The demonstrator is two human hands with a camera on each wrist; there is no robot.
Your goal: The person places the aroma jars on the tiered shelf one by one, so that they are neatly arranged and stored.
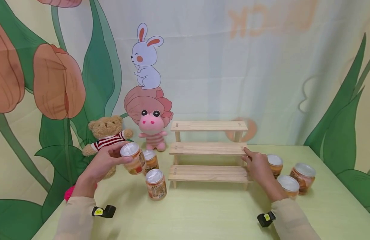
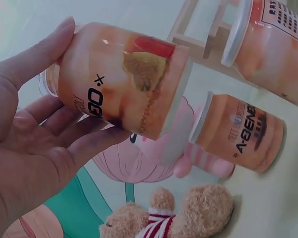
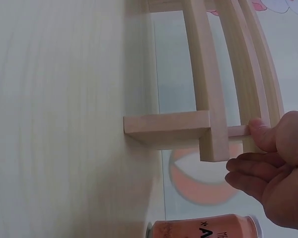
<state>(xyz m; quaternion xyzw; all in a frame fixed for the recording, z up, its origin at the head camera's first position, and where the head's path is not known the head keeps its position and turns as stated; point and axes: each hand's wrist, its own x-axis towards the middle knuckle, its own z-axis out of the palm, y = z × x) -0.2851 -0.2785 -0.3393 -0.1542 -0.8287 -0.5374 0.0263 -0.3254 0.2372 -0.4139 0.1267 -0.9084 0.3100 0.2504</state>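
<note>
My left hand [image 1: 108, 158] holds a can [image 1: 136, 160] with a silver lid and an orange printed label, raised at the left. In the left wrist view the thumb lies along one side of this can [image 2: 124, 79] and the fingers along the other. Two similar cans stand near it, one behind [image 1: 151, 162] and one in front [image 1: 156, 187]. At the right, my right hand [image 1: 259, 166] grips the right end of the three-tier wooden shelf [image 1: 208, 148] at its middle tier. The right wrist view shows the thumb [image 3: 263, 134] against that tier's end and the fingers curled below.
A teddy bear [image 1: 105, 128] in a striped shirt and a pink plush toy [image 1: 152, 128] are behind the left cans. Right of the shelf stand three more cans, one at the back [image 1: 274, 163], one far right [image 1: 303, 176], one partly hidden by my wrist [image 1: 289, 185]. A printed curtain [image 1: 202, 66] hangs behind.
</note>
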